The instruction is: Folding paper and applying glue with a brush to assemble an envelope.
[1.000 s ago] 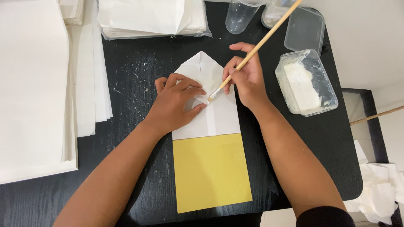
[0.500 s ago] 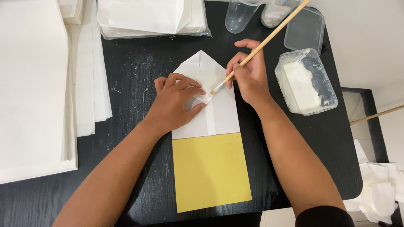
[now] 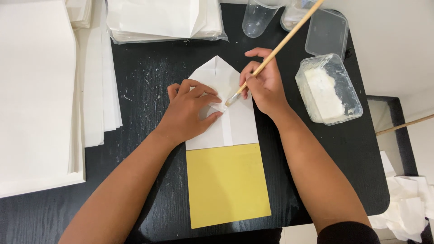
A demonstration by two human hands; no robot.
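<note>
A white folded paper point(image 3: 237, 122) with a pointed top lies on the black table point(image 3: 149, 81), its lower end over a yellow square sheet point(image 3: 226, 185). My left hand point(image 3: 187, 110) presses flat on the white paper's left half, fingertips pinching a small flap at the centre fold. My right hand point(image 3: 264, 86) grips a long wooden brush point(image 3: 275, 49), whose bristle tip touches the paper right beside my left fingertips. The brush handle slants up to the right.
A clear plastic tub of white paste point(image 3: 327, 90) stands right of my hand, with its lid point(image 3: 325, 31) and a clear cup point(image 3: 257, 18) behind. Stacks of white paper point(image 3: 36, 95) fill the left side, a bagged stack point(image 3: 162, 20) the back. Crumpled tissue point(image 3: 407, 203) lies off the table's right.
The brush tip has shifted slightly along the centre fold near my left fingertips. Both hands stay in nearly the same place.
</note>
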